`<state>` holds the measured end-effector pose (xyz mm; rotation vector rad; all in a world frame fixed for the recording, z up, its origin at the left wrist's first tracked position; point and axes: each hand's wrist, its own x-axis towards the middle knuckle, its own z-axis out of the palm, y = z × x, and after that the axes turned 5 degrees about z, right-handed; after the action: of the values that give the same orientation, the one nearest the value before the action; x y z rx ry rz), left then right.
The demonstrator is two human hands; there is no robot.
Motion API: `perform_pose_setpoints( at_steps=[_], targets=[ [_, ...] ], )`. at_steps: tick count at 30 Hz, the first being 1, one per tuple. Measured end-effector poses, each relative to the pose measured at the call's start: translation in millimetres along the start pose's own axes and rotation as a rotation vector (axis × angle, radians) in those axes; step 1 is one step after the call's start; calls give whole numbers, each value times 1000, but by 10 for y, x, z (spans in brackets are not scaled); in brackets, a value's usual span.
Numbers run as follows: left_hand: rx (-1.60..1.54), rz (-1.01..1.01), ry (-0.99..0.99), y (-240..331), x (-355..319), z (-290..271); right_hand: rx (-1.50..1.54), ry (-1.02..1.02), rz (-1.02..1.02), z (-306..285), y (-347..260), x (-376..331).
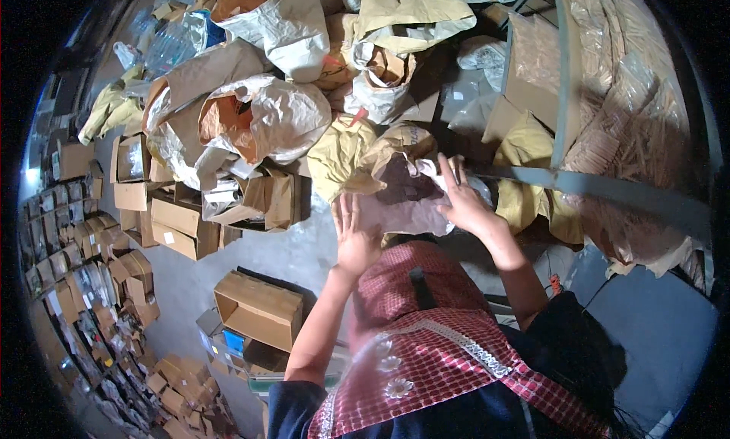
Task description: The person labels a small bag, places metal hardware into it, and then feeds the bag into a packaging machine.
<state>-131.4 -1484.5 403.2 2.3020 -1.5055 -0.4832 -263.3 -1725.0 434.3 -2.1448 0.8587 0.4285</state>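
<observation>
An open paper sack [414, 214] with a pale, pinkish-white inner face lies in front of me, its inside dark toward the back. My left hand [357, 237] rests at its left edge, fingers stretched out and nearly together. At its right edge is my right hand [465, 205], fingers extended and apart, touching or very close to the rim. Just beyond my left fingers sits a crumpled yellow paper sack [338, 156]. A brown paper fold [403, 144] stands at the far side of the open sack. What lies inside is too dark to make out.
Large white-and-brown sacks [285, 116] crowd the far left. Cardboard boxes [182, 230] stand below them, with an open carton [258, 310] nearer. A grey metal bar [608, 186] crosses at right, beside a yellow sack [528, 184] and plastic-wrapped bundles of thin wooden-looking pieces [623, 112].
</observation>
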Motion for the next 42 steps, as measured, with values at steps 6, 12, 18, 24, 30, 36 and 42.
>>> perform_pose_setpoints(
  at_steps=[6,12,18,24,30,36,42],
  targets=[
    [-71,-34,-54,55,-8,-135,-472,-31,24,230,-234,283],
    [-27,-68,-43,36,99,-117,-712,-41,183,-117,219,990],
    [-28,-73,-84,64,72,-63,-442,217,96,-353,616,625],
    [-18,-32,-69,83,60,-24,-70,419,196,-281,1148,298],
    [7,-59,-100,109,234,-20,17,496,200,-303,1064,435],
    [45,-14,-110,237,433,-51,259,615,279,-245,1324,598],
    [100,-38,-99,433,427,-40,912,547,321,-178,1282,585]
  ],
)
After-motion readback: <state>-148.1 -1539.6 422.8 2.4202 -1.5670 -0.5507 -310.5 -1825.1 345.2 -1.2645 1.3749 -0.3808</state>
